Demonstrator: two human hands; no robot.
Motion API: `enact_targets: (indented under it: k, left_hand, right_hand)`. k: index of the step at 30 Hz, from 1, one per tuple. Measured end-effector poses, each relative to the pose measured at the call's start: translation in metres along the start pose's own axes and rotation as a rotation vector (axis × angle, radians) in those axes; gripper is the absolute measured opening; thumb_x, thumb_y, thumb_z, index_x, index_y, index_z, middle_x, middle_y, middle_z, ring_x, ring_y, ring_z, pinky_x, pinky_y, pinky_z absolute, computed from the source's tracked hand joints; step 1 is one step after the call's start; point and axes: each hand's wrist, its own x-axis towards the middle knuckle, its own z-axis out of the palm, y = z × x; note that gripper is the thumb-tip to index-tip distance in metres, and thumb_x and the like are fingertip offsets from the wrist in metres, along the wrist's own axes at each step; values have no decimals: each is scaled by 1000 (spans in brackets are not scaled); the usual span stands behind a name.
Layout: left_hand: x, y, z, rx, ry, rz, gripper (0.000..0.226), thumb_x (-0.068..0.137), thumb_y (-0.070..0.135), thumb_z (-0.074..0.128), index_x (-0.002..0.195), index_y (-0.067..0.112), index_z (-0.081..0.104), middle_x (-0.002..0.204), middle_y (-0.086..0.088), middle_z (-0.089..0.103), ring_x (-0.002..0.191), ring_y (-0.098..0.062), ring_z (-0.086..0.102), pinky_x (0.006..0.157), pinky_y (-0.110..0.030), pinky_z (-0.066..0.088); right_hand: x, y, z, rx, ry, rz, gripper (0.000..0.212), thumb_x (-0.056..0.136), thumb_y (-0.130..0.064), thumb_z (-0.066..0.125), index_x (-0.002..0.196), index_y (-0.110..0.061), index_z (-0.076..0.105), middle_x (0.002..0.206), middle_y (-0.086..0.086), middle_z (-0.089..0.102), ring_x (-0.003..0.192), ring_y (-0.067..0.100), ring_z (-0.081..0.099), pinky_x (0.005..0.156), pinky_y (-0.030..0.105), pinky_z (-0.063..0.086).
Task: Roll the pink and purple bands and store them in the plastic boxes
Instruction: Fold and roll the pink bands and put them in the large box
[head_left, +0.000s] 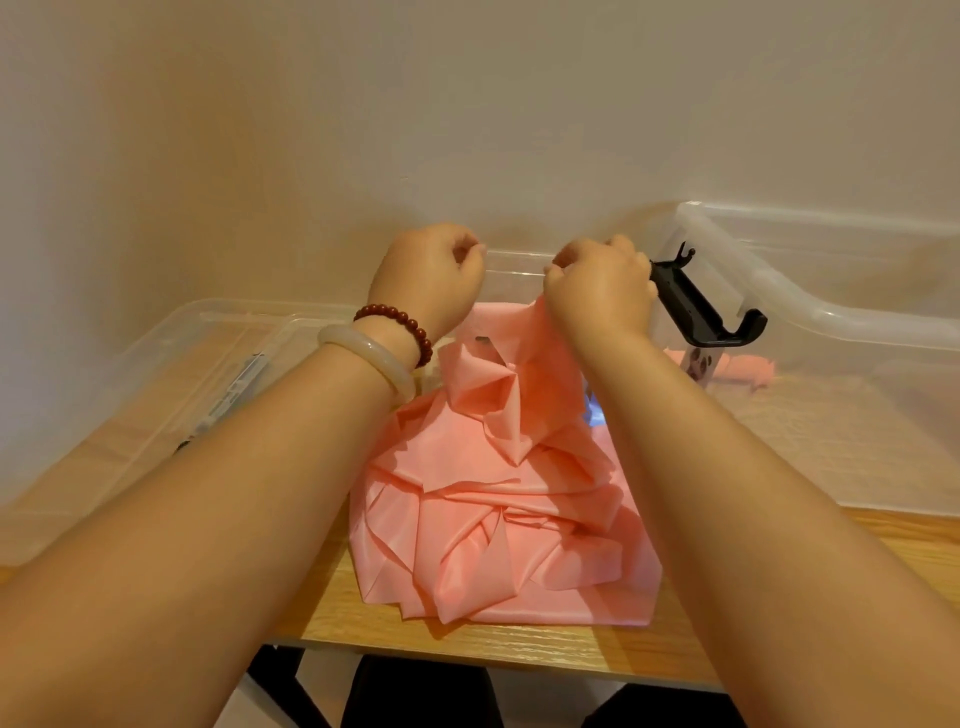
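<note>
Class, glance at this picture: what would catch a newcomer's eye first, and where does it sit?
First comes the crumpled pink band, heaped mid-table on the wooden table, its top pinched up by the right hand. The left hand, with bracelets at its wrist, is curled beside it, its hold unclear. Clear plastic boxes flank the heap, the left box and the right box, with a black clip next to the right hand.

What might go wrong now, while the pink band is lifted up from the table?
1. The pink band lies mostly in a crumpled heap with many folds. If rolled like this, the roll may come out loose and uneven.
2. The right hand grips the band close to the black stand. A pull could knock the stand over.
3. The heap reaches the near edge of the table and may slide off.
</note>
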Motion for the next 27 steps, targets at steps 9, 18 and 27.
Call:
enact_targets:
  k: [9,18,27]
  left_hand:
    - [-25,-22,13,198,-100,253,25,89,31,64,109,17,72,109,-2,68,109,-25,55,96,-37,43]
    - [-23,-23,6,62,89,318,17,93,13,58,97,9,74,97,-6,70,96,-26,61,84,-27,41]
    - [-4,-13,-16,189,308,253,21,94,20,55,98,9,73,95,-13,55,98,-33,49,80,-39,45]
  right_hand:
    - [-36,23,13,222,189,49,39,94,-47,56,107,-10,54,109,10,59,105,33,53,89,43,42]
    - [-38,23,16,567,174,83,11,98,-26,57,96,-18,48,88,-2,58,84,20,58,68,30,45]
    - [-29,12,2,716,200,28,12,95,-18,59,83,-22,59,73,-15,58,69,3,57,59,7,41]
